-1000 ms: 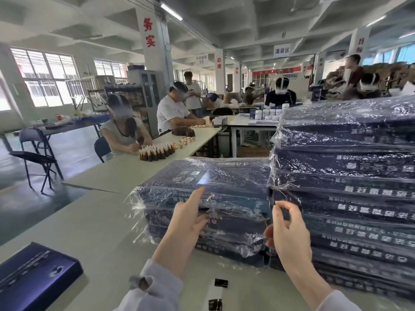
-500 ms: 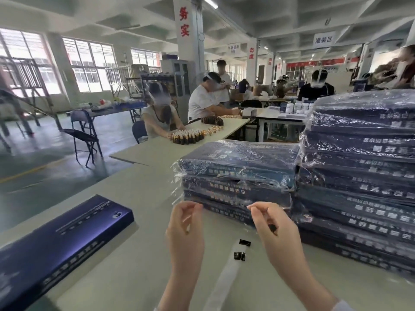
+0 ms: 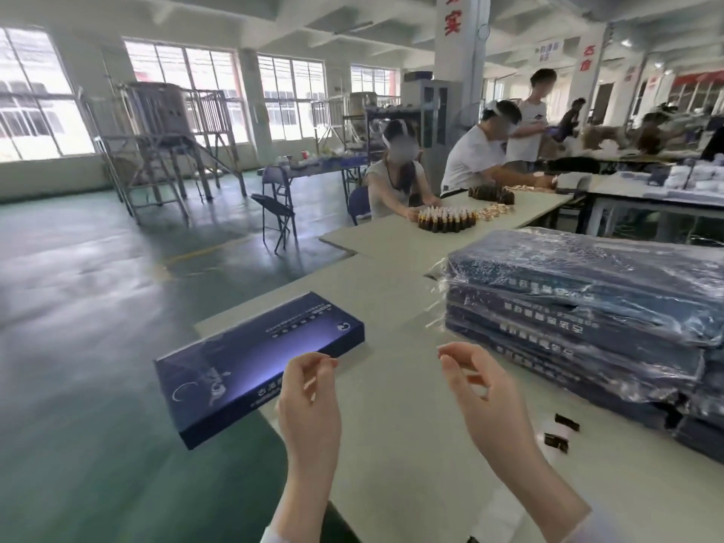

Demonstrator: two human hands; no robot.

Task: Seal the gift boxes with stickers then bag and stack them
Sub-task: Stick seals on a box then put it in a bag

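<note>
Gift box [image 3: 258, 362], dark blue and unbagged, lies flat at the left edge of the desk [image 3: 391, 444], its near end overhanging the floor. Bagged boxes [image 3: 580, 319] sit stacked at the right, with two small black stickers [image 3: 556, 442] just before them. Left hand [image 3: 309, 401] and right hand [image 3: 482, 389] hover above the desk, fingers loosely curled, gripping nothing.

Bagged stack [image 3: 580, 303] cut off right, black pieces [image 3: 556, 442] indistinct
</note>
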